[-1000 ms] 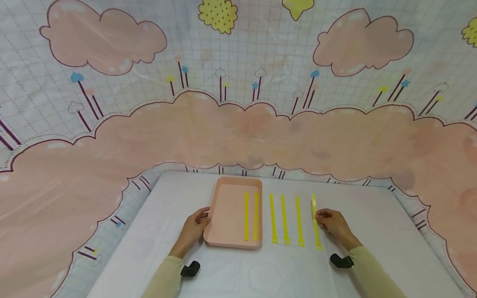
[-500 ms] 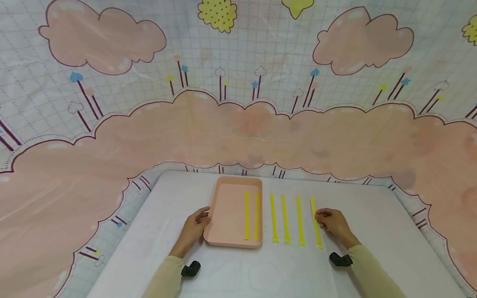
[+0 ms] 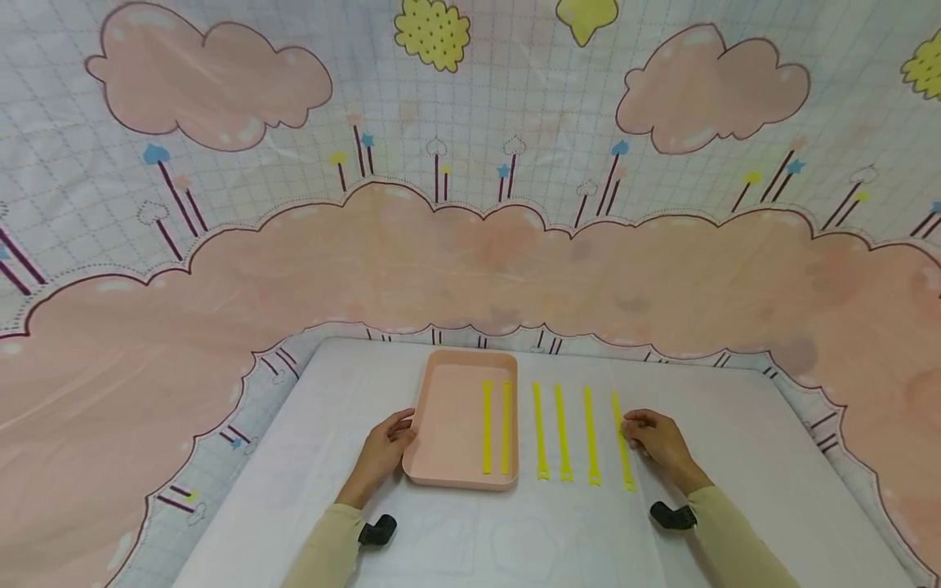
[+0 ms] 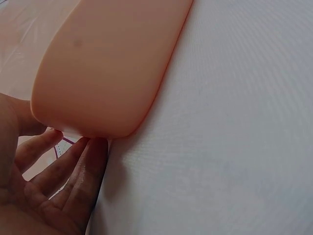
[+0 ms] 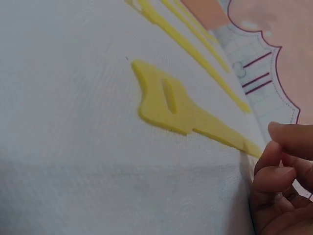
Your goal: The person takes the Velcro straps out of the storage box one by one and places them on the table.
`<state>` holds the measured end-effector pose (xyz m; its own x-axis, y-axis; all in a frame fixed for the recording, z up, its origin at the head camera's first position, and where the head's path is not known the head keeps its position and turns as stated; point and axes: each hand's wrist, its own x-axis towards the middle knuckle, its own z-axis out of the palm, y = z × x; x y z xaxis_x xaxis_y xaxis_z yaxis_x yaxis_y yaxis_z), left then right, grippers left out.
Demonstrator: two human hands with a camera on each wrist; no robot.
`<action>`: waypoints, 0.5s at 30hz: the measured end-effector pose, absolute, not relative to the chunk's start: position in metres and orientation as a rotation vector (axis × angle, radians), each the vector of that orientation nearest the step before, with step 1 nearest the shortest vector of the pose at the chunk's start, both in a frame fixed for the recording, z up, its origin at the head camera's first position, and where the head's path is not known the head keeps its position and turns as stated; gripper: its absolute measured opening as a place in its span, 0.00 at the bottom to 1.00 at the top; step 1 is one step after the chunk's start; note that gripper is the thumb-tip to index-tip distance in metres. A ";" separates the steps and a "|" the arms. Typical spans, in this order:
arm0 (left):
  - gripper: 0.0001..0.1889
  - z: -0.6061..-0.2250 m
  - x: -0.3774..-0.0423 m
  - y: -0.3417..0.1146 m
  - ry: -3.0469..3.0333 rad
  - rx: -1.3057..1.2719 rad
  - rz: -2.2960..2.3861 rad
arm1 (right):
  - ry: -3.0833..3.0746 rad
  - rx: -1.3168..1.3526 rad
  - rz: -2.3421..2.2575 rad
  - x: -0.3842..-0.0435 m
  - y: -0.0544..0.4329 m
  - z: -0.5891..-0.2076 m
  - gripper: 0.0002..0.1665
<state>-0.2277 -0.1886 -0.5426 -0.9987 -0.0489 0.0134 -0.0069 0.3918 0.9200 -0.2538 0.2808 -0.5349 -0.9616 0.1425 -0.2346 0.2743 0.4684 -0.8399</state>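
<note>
Left wrist: grip (image 4: pixel 46 181) touches plain tray (image 4: pixel 105 73).

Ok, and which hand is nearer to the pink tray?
The left hand: it touches the tray on its left side. The right hand is farther, at the rightmost yellow strip, beyond the tray's right side.

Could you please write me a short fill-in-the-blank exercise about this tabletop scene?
The ____ hand touches the pink tray.
Inside the tray lie ____ yellow strips.
Outside it lie ____ more strips.
The ____ hand is at the strip farthest from the tray.

Missing words: left; two; four; right.
</note>
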 end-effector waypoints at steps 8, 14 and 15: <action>0.21 -0.546 -0.229 -0.189 -2.587 0.048 -1.703 | 2.614 0.250 -1.558 -0.250 0.272 -0.523 0.23; 0.21 -0.548 -0.230 -0.190 -2.581 0.036 -1.708 | 2.591 0.124 -1.631 -0.245 0.258 -0.511 0.23; 0.21 -0.549 -0.230 -0.190 -2.579 0.036 -1.709 | 2.584 0.114 -1.641 -0.244 0.256 -0.510 0.23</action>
<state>-0.2299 -0.1902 -0.5486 -0.9986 -0.0454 0.0268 0.0070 0.3897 0.9209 -0.2438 0.2557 -0.5097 -0.9941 0.0209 -0.1060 0.1048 0.4244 -0.8994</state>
